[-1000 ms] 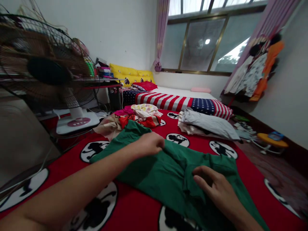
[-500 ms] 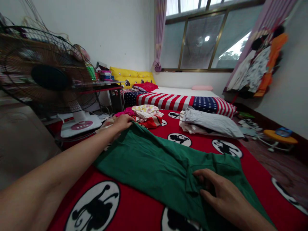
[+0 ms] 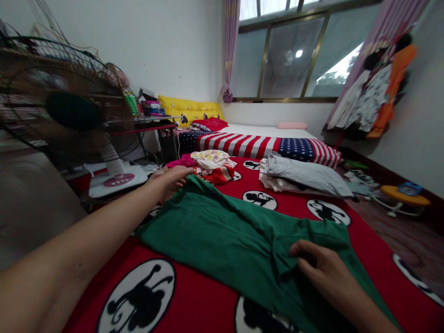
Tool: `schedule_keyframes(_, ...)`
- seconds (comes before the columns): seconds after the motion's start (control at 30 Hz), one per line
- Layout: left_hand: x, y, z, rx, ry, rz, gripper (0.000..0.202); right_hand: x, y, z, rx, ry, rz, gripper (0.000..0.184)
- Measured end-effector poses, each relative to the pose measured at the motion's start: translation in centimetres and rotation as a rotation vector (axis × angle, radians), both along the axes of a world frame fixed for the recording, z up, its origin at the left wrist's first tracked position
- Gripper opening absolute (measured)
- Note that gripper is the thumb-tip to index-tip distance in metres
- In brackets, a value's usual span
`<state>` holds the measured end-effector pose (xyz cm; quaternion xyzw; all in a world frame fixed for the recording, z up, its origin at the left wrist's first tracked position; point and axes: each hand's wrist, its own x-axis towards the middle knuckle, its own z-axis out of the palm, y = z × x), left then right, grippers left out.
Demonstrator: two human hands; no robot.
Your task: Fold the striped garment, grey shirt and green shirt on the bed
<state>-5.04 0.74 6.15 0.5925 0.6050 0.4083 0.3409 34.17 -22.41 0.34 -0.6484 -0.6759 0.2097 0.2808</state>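
Observation:
A green garment (image 3: 222, 236) lies spread and wrinkled across the red bedspread. At its far left corner is my left hand (image 3: 173, 181), with bent fingers and the fingertips against the cloth edge. My right hand (image 3: 321, 266) is over the nearer right part, thumb and forefinger pinching a raised fold. Below that hand, the garment runs out of the frame at the bottom.
The red bedspread (image 3: 204, 305) has round black-and-white figures. Beyond the garment lie a heap of mixed clothes (image 3: 213, 162) and a stack of grey and white clothes (image 3: 301, 175). A standing fan (image 3: 72, 111) is close on the left. A low stool (image 3: 404, 196) stands at right.
My right hand has moved slightly right, drawing the pinched fold along. The left hand has shifted a little and its fingers are more curled beside the corner.

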Motion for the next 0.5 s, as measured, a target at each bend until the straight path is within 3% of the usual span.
schedule_keyframes(0.23,1.3,-0.8,-0.2,0.047,-0.133,0.024,0.034,-0.1,-0.2,0.6,0.009,0.067,-0.047,0.019)
schedule_keyframes(0.5,-0.5,-0.7,1.4,0.107,-0.302,0.075,0.029,0.9,-0.3,1.1,0.08,0.194,-0.211,0.018)
